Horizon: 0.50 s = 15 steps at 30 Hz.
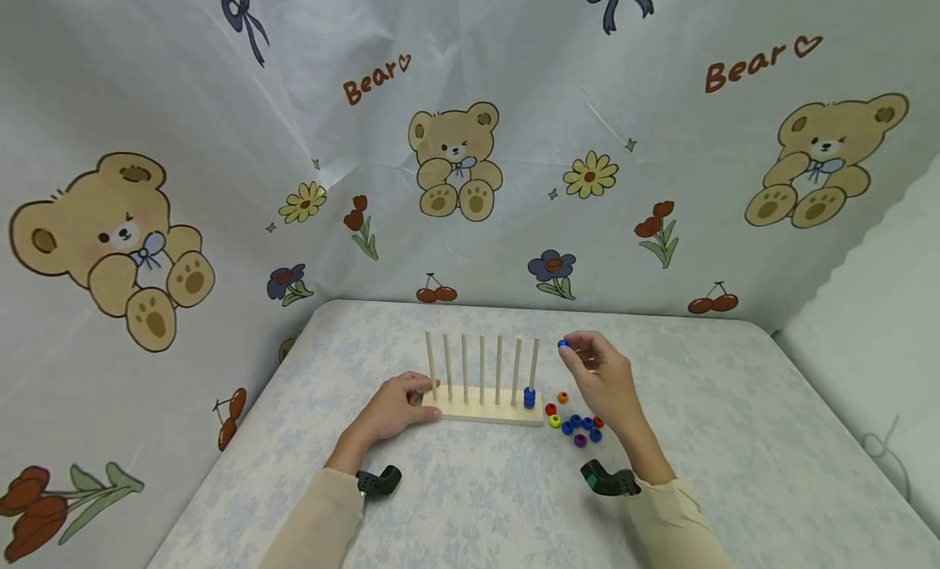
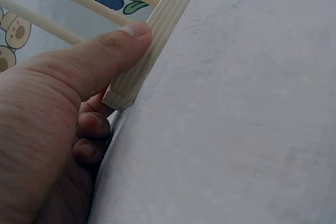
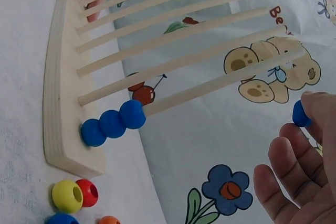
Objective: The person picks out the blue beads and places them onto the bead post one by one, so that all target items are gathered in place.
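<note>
1. Blue bead (image 1: 562,343) was pinched by right hand (image 1: 604,377), near rightmost peg (image 1: 534,361).
2. Wooden rack (image 1: 481,407) stood on table (image 1: 477,495), left hand (image 1: 392,407) gripping its left end.
3. Three blue beads (image 1: 529,397) sat on that peg.

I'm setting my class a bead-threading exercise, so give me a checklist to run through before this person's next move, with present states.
1. Left hand gripping the wooden base: ok.
2. Right hand pinching a blue bead: ok.
3. Rightmost peg, the likely target, has room above its three blue beads: ok.
4. Held bead over that peg: not ok, right of it in the head view.
5. Bead's hole lined up for threading: cannot tell.
</note>
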### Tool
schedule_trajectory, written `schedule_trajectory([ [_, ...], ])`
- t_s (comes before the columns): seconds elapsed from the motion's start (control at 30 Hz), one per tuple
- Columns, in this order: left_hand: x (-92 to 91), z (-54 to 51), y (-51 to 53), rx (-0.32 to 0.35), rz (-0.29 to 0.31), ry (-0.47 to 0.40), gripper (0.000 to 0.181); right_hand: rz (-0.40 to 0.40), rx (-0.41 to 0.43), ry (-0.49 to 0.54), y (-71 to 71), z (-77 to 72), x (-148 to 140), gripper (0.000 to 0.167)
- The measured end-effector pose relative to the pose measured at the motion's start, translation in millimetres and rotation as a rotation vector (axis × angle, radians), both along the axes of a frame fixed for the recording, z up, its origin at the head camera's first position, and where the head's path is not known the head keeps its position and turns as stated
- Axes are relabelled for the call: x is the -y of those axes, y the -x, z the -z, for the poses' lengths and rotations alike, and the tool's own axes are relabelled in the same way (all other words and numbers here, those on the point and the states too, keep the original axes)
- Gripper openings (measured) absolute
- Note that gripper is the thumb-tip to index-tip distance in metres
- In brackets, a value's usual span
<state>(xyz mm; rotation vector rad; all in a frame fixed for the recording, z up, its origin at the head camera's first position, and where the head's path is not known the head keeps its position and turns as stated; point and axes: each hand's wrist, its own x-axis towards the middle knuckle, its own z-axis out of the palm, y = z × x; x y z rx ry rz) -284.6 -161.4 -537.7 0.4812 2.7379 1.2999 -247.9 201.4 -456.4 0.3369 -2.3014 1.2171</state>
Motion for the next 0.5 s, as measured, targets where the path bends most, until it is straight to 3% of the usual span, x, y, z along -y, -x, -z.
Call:
schedule_trajectory([
  [0.5, 0.8, -1.1, -1.5, 0.004, 0.024, -0.018, 0.055, -0.034, -0.013, 0.108, 2.3, -18.9, 20.9, 0.024],
])
